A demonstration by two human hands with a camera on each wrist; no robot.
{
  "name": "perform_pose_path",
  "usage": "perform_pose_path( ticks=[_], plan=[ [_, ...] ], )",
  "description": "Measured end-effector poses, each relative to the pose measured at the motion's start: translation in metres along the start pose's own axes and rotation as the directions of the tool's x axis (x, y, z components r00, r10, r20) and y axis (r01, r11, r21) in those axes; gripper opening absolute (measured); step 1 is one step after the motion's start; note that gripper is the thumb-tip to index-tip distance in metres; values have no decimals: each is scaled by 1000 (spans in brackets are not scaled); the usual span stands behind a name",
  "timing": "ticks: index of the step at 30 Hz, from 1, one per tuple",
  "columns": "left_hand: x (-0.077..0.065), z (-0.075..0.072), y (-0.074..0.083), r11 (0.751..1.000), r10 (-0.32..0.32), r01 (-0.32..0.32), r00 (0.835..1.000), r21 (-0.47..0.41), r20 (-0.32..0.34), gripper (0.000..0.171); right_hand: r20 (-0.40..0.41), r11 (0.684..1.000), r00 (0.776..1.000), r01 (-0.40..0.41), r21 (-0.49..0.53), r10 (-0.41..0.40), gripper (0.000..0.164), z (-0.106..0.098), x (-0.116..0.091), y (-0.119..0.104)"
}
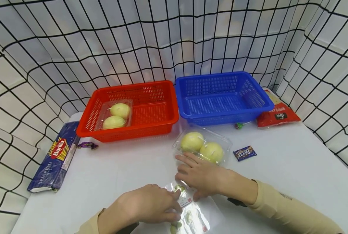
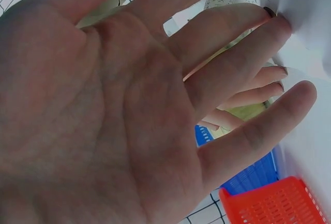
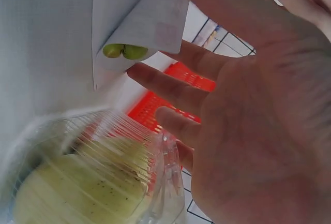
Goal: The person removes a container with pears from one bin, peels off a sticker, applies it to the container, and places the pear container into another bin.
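Bag (image 1: 192, 217): nearest, flat on the white tabletop (image 1: 282, 156), running down to the head view's lower edge; one end lies between the hands. The right wrist view shows that end lifted, two green fruits on it; whether printed or inside, I cannot tell.
Left hand (image 1: 150, 203): released, index finger over the bag; its wrist view shows the fingers stretched.
Right hand (image 1: 201, 174): released, fingers spread, between bag and melon pack (image 1: 202, 148).
Melon pack: just beyond the right fingers; its ridged clear plastic and speckled fruit show only in the right wrist view.
Room: bare tabletop lies left of the bag toward the Barilla pack (image 1: 55, 156), and right past the wrapped sweet (image 1: 245, 153).
Baskets: red (image 1: 139, 131) and blue (image 1: 226, 119), side by side beyond.
Edge: black net (image 1: 140, 21) behind both.
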State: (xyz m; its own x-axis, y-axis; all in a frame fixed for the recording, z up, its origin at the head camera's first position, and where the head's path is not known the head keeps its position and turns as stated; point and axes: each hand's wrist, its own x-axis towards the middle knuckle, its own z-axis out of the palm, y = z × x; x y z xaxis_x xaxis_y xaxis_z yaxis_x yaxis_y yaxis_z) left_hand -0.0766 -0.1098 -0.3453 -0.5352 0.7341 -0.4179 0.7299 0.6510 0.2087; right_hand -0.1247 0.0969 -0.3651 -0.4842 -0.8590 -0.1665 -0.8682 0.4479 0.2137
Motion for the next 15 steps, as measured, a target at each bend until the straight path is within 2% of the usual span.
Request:
perform_pose_path(
  ticks=[6,12,15],
  plan=[
    [1,-1,0,999,-12,12,1000,-33,12,17,-60,1000,998,27,13,-26,49,3,0,3],
    [1,-1,0,999,-17,17,1000,-42,7,17,-139,996,986,84,-28,-87,7,5,2,7],
    [0,-1,0,999,-20,19,1000,-34,-9,16,-157,994,983,94,-52,-101,4,4,4,9]
  ],
)
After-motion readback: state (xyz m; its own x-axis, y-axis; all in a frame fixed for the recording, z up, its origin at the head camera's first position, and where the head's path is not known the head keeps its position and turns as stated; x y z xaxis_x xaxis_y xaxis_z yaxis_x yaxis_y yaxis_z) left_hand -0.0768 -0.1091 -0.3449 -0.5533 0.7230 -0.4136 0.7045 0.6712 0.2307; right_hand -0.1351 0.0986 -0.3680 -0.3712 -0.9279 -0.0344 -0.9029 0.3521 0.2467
